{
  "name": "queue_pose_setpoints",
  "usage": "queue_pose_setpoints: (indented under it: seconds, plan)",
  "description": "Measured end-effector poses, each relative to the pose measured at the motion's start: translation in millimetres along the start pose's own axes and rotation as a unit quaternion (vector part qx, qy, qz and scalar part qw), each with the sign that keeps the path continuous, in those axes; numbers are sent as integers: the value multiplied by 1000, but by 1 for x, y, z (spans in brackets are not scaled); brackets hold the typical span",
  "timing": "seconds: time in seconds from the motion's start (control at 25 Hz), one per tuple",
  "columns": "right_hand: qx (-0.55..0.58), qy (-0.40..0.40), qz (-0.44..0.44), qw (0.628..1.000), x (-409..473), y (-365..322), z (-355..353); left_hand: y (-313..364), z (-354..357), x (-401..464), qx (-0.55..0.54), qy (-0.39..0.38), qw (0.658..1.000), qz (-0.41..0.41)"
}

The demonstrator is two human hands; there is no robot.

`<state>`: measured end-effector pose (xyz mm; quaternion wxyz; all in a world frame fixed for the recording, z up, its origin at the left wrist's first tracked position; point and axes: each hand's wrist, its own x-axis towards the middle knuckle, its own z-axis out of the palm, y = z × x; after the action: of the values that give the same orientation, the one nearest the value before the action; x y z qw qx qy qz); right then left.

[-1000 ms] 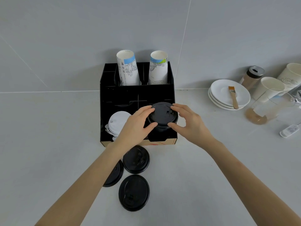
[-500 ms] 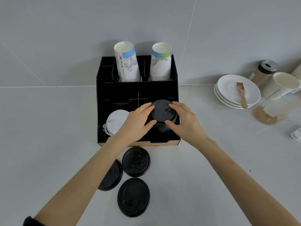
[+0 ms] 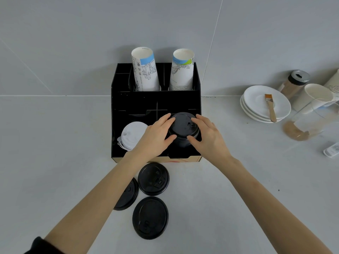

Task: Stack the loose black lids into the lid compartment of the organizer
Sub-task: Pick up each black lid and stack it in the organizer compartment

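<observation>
A black organizer [image 3: 156,99] stands against the wall. A stack of black lids [image 3: 183,128] sits in its front right compartment. My left hand [image 3: 156,138] grips the stack's left side and my right hand [image 3: 207,138] grips its right side, fingers curled around the top lid. On the counter in front of the organizer lie three loose black lids: one near the organizer [image 3: 153,179], one partly under my left forearm [image 3: 128,196], one nearest me [image 3: 150,217]. White lids [image 3: 133,134] fill the front left compartment.
Two stacks of paper cups [image 3: 146,72] stand in the organizer's back row. To the right are stacked white saucers [image 3: 256,105] with a small brush [image 3: 270,107], a shaker jar [image 3: 293,83], paper cups [image 3: 311,96] and a clear pitcher [image 3: 311,123].
Both hands stay on the black lid stack, which has sunk slightly lower into the compartment. The view has shifted a little.
</observation>
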<state>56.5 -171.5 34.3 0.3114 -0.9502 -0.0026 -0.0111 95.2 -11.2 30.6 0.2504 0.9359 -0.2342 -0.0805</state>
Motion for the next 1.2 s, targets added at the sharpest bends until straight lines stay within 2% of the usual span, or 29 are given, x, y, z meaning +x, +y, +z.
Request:
queue_pose_setpoints:
  seconds: [0.36, 0.76, 1.2]
  plan:
    - [26, 23, -38, 999, -30, -19, -3, -4, -19, -40, -28, 30, 999, -14]
    - [32, -93, -54, 994, -67, -28, 41, -36, 1, -109, -62, 12, 996, -59]
    - [12, -170, -15, 985, -79, -19, 86, -60, 29, -121, -8, -51, 993, -109]
